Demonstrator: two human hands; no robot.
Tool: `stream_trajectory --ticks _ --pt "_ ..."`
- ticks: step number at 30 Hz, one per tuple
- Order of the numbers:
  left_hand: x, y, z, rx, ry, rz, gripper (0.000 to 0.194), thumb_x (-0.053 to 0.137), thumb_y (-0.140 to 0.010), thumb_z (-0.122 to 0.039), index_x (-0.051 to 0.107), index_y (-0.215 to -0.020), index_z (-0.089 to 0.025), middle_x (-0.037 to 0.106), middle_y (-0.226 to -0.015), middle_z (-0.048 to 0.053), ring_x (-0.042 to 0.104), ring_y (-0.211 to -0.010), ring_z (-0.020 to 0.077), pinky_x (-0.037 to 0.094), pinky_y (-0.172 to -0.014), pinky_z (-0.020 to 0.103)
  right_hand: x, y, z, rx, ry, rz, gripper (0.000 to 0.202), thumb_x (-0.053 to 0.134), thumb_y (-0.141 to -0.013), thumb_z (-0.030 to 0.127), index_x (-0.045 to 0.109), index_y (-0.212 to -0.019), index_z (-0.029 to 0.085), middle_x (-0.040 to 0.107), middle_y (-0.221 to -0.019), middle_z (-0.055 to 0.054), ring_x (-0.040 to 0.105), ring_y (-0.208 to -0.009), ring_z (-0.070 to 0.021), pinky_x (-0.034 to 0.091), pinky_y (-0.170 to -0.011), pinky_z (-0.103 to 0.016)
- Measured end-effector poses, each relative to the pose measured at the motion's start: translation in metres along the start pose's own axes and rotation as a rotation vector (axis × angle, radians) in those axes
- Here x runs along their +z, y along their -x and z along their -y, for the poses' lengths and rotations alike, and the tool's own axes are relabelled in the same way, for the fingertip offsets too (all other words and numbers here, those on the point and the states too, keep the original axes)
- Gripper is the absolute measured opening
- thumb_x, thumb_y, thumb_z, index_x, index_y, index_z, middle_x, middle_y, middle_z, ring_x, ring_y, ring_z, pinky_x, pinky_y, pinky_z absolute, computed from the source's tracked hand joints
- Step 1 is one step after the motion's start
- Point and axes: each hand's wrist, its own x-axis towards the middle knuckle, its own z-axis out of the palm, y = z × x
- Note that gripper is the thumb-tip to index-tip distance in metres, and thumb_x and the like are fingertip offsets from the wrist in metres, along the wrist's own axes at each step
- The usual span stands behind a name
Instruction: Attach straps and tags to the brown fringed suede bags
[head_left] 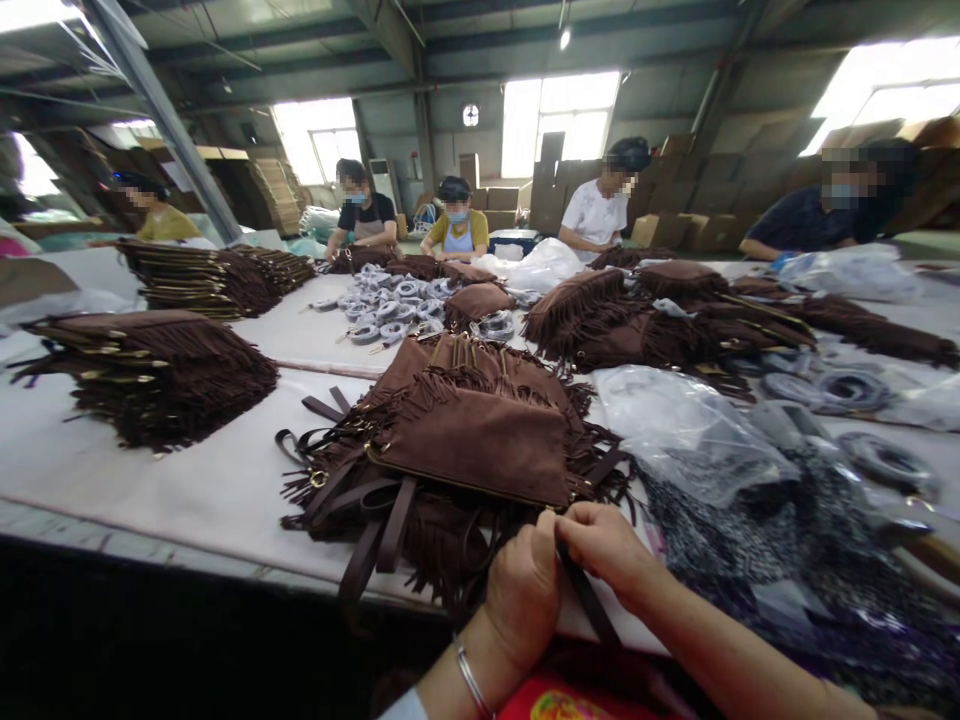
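Observation:
A brown fringed bag (480,440) with a gold-coloured zip lies on top of a pile of similar bags in front of me. At its near right corner both my hands meet, thumbs almost touching. My left hand (523,580) is closed at the bag's edge; its fingertips are hidden. My right hand (607,545) pinches a dark brown strap (589,598), whose end hangs down between my wrists. The exact point where strap and bag meet is covered by my fingers. More loose straps (379,535) stick out from the pile on the left.
Fringed bags are stacked at the left (172,370) and heaped at the right (637,315). Grey coiled straps (394,305) lie mid-table. Clear plastic (690,420) and black-and-white speckled material (720,530) are beside my right arm. Several co-workers sit across the white table (217,490).

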Motion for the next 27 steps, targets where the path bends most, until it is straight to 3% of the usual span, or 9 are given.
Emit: stream_trajectory --ticks 3,7,11,14,17,20,23,27 --pt "-0.007 -0.004 -0.006 -0.107 0.192 -0.012 0.024 0.045 -0.093 -0.028 0.064 -0.106 -0.022 0.068 -0.088 0.013 0.064 -0.08 0.0252 0.046 -0.076 0.034 -0.003 0.002 -0.001 -0.002 -0.057 0.048 0.025 0.059 -0.069 0.038 0.052 -0.055 0.019 0.049 -0.046 0.004 0.036 -0.04 -0.0068 0.023 -0.04 -0.022" --pt "-0.015 -0.012 -0.015 -0.215 0.325 -0.021 0.016 0.05 -0.091 -0.03 0.064 -0.09 -0.022 0.066 -0.082 0.01 0.059 -0.073 0.0213 0.041 -0.071 0.031 -0.007 0.005 -0.007 -0.019 -0.159 0.135 0.021 0.06 -0.068 0.036 0.061 -0.063 0.016 0.057 -0.055 0.002 0.04 -0.044 -0.0073 0.027 -0.041 -0.021" --pt "-0.014 -0.019 -0.021 -0.382 0.435 0.025 0.016 0.054 -0.088 -0.033 0.061 -0.081 -0.019 0.064 -0.074 0.007 0.056 -0.068 0.0188 0.038 -0.064 0.029 -0.008 0.006 -0.015 -0.02 -0.187 0.131 0.019 0.061 -0.068 0.033 0.065 -0.066 0.015 0.057 -0.054 0.002 0.043 -0.046 -0.0082 0.03 -0.043 -0.022" --pt "-0.011 -0.021 -0.024 -0.578 0.697 0.084 0.023 0.058 -0.083 -0.038 0.057 -0.072 -0.018 0.058 -0.063 0.002 0.05 -0.056 0.0133 0.036 -0.054 0.025 -0.006 0.006 -0.019 0.0 -0.212 0.126 0.018 0.061 -0.067 0.031 0.066 -0.069 0.014 0.061 -0.056 0.001 0.046 -0.048 -0.0092 0.033 -0.047 -0.022" --pt "-0.012 -0.022 -0.027 -0.813 0.993 0.165 0.03 0.062 -0.078 -0.046 0.051 -0.072 -0.019 0.045 -0.054 -0.006 0.031 -0.041 0.0058 0.022 -0.041 0.02 -0.005 0.007 -0.021 -0.026 -0.24 0.125 0.019 0.062 -0.068 0.032 0.069 -0.072 0.014 0.065 -0.06 0.0 0.05 -0.053 -0.0108 0.036 -0.052 -0.024" --pt "-0.018 -0.02 -0.028 -0.952 1.19 0.263 0.03 0.066 -0.076 -0.043 0.048 -0.079 -0.02 0.037 -0.051 -0.011 0.016 -0.038 0.0025 0.009 -0.038 0.017 -0.005 0.008 -0.023 -0.109 -0.233 0.115 0.017 0.062 -0.069 0.03 0.07 -0.072 0.015 0.065 -0.063 0.0 0.052 -0.058 -0.0121 0.038 -0.056 -0.024" --pt "-0.021 -0.017 -0.027 -1.03 1.34 0.3 0.024 0.061 -0.082 -0.037 0.045 -0.078 -0.02 0.027 -0.047 -0.013 0.008 -0.038 0.0021 0.007 -0.037 0.015 -0.006 0.009 -0.022 -0.163 -0.23 0.127 0.014 0.064 -0.07 0.029 0.069 -0.069 0.015 0.066 -0.066 0.0 0.055 -0.064 -0.0139 0.041 -0.062 -0.025" --pt "-0.021 -0.014 -0.025 -1.136 1.576 0.321 0.024 0.043 -0.094 -0.031 0.046 -0.075 -0.018 0.018 -0.044 -0.013 0.005 -0.037 0.0022 0.005 -0.036 0.013 -0.007 0.011 -0.019 -0.126 -0.333 0.174 0.016 0.069 -0.069 0.031 0.068 -0.067 0.015 0.067 -0.065 -0.001 0.056 -0.064 -0.0137 0.042 -0.063 -0.025"
